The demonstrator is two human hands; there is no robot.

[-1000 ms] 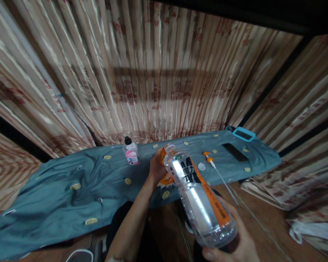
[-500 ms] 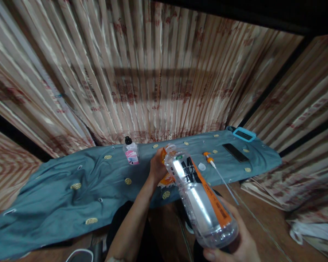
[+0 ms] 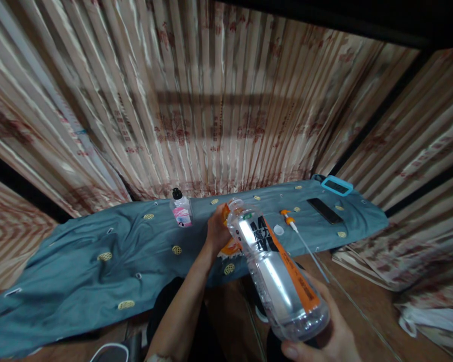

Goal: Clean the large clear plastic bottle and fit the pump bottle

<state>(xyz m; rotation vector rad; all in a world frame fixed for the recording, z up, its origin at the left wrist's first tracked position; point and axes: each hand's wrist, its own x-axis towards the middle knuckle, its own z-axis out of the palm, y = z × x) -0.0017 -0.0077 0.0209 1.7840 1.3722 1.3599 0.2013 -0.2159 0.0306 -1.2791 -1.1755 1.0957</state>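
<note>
- The right hand (image 3: 326, 337), at the lower right of the frame, is wrapped around the base of a clear plastic bottle (image 3: 275, 274) with an orange and black label; the bottle tilts up and away toward the frame's centre, its open mouth near the left hand.
- The left hand (image 3: 216, 230), at centre frame, is closed on something orange (image 3: 230, 247) just behind the bottle's neck; what it is cannot be told, as the bottle hides most of it.
- To do this well, I judge the right hand should keep a firm hold low on the base so the neck does not swing, while the left works close to the mouth.
- On the blue cloth (image 3: 79, 261) lie 1 small pump bottle (image 3: 181, 210) left of centre, an orange-tipped thin tube (image 3: 298, 234) to the right, and 1 dark phone (image 3: 324, 210) beyond it.
- The loose tube lies near the bottle; keep the elbow clear of it.
</note>
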